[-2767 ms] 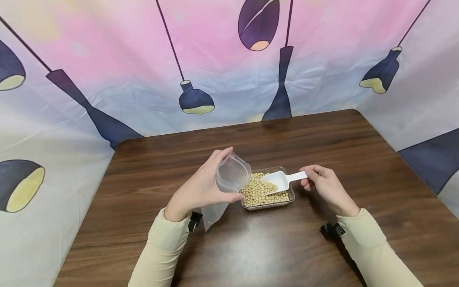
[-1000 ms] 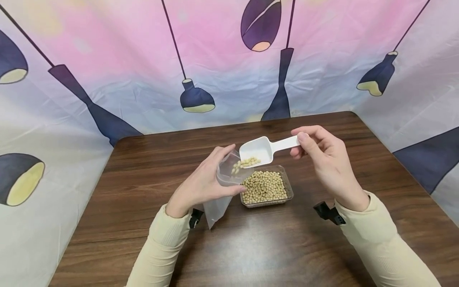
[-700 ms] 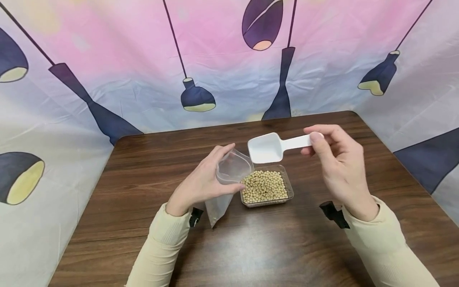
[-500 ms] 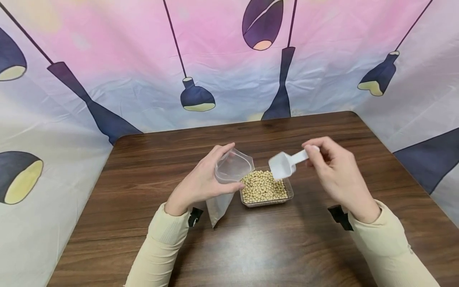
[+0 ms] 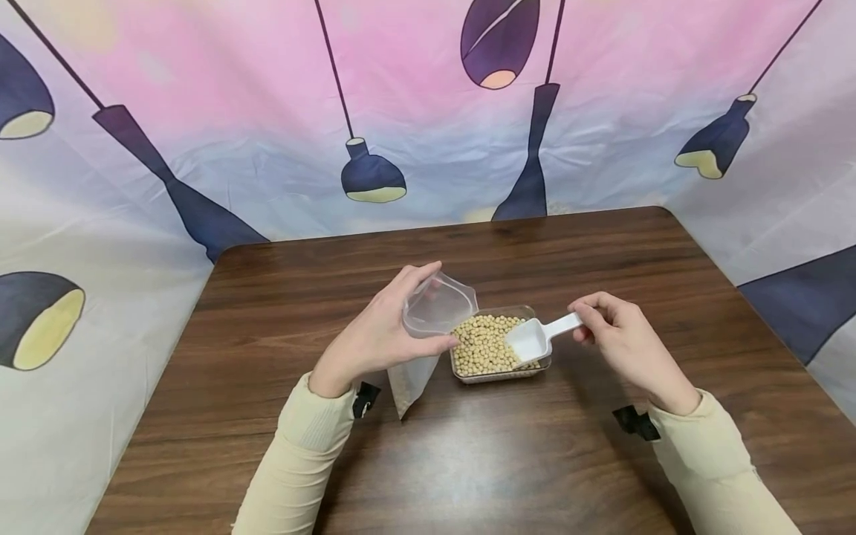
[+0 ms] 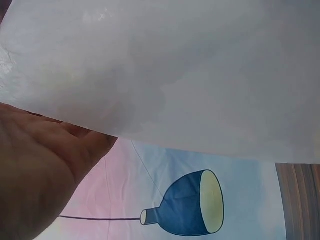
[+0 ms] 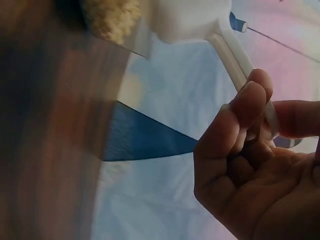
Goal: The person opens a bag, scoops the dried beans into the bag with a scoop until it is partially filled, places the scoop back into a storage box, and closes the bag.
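Observation:
With thumb and fingers spread round its mouth, my left hand (image 5: pixel 381 331) holds a clear plastic bag (image 5: pixel 438 305) wide at the top. Some beans show dimly in the bag's lower corner, and its side fills most of the left wrist view. My right hand (image 5: pixel 618 338) pinches the handle of a white scoop (image 5: pixel 528 340). The scoop's front edge dips into pale yellow soybeans (image 5: pixel 481 345), which fill a clear rectangular container (image 5: pixel 498 377) just right of the bag. In the right wrist view, curled fingers (image 7: pixel 220 130) and thumb grip the scoop's handle.
A dark wooden table (image 5: pixel 501 461) carries everything, its far edge meeting a cloth backdrop (image 5: pixel 428 111) printed with hanging lamps. A black strap (image 5: pixel 365 399) sits at the left wrist, another at the right.
The right hand lifted the scoop, tipped soybeans into the bag, then brought the emptied scoop down and right, back into the container. The left hand kept its hold on the bag, almost still.

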A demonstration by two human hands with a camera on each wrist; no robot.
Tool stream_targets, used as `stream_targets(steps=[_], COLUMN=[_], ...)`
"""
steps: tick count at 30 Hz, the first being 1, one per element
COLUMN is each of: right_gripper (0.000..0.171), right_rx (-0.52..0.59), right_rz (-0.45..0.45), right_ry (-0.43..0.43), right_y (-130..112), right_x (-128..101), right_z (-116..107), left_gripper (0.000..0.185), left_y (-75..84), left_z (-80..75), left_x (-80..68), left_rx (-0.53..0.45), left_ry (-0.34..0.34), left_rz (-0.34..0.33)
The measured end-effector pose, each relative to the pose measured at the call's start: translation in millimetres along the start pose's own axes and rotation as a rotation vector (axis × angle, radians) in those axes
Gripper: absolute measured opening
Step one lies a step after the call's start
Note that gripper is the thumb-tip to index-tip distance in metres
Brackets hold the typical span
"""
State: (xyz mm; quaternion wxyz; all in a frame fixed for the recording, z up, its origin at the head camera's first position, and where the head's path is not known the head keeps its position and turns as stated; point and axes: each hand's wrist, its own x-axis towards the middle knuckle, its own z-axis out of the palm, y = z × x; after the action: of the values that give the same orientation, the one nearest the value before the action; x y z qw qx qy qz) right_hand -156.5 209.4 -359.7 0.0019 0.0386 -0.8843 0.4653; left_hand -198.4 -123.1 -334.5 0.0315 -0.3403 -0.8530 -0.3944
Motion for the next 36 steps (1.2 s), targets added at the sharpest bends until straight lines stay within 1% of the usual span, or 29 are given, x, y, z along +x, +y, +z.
stream_targets(steps=[3, 7, 10, 13, 15, 18, 21, 24, 26, 29, 32, 36], right_gripper=[0.037, 0.034, 0.032, 0.03, 0.031, 0.03, 0.03, 0.03, 0.029, 0.028, 0.026, 0.026], right_rx=[0.119, 0.254, 0.323, 0.401, 0.452, 0.492, 0.527, 0.575, 0.64, 0.77, 0.885, 0.978], right_rz=[0.064, 0.112, 0.13, 0.144, 0.147, 0.153, 0.167, 0.185, 0.188, 0.172, 0.145, 0.091], right_ry=[-0.03, -0.057, -0.069, -0.072, -0.071, -0.065, -0.071, -0.096, -0.114, -0.136, -0.14, -0.115], right_y=[11.4, 25.4, 33.3, 39.9, 44.0, 50.0, 55.2, 57.5, 58.8, 58.8, 53.3, 35.2], right_x=[2.4, 5.9, 7.7, 8.3, 8.5, 8.7, 8.6, 8.1, 8.2, 8.9, 8.1, 4.9], right_z=[3.8, 14.7, 23.8, 30.9, 33.8, 34.8, 32.9, 28.6, 25.9, 21.3, 13.3, -1.4], left_gripper=[0.093, 0.093, 0.092, 0.092, 0.092, 0.092, 0.091, 0.091, 0.09, 0.09, 0.09, 0.091], left_y=[-0.3, 0.0, 1.2, 2.4, 2.8, 3.0, 3.0, 3.0, 2.8, 3.2, 3.3, 3.2], left_z=[0.3, 0.3, -0.4, -0.6, -0.2, 0.5, 1.0, 1.1, 1.6, 1.7, 1.4, 0.5], left_x=[1.1, 2.3, 3.1, 2.7, 2.3, 1.8, 1.3, 0.7, 0.5, 0.3, 0.3, 0.8], left_rx=[0.004, -0.009, -0.019, -0.023, -0.025, -0.027, -0.032, -0.04, -0.046, -0.047, -0.039, -0.025], left_ry=[-0.001, 0.007, 0.017, 0.02, 0.018, 0.015, 0.012, 0.011, 0.012, 0.013, 0.014, 0.014], left_rz=[0.012, 0.033, 0.039, 0.029, 0.018, 0.007, 0.005, 0.011, 0.017, 0.02, 0.022, 0.031])
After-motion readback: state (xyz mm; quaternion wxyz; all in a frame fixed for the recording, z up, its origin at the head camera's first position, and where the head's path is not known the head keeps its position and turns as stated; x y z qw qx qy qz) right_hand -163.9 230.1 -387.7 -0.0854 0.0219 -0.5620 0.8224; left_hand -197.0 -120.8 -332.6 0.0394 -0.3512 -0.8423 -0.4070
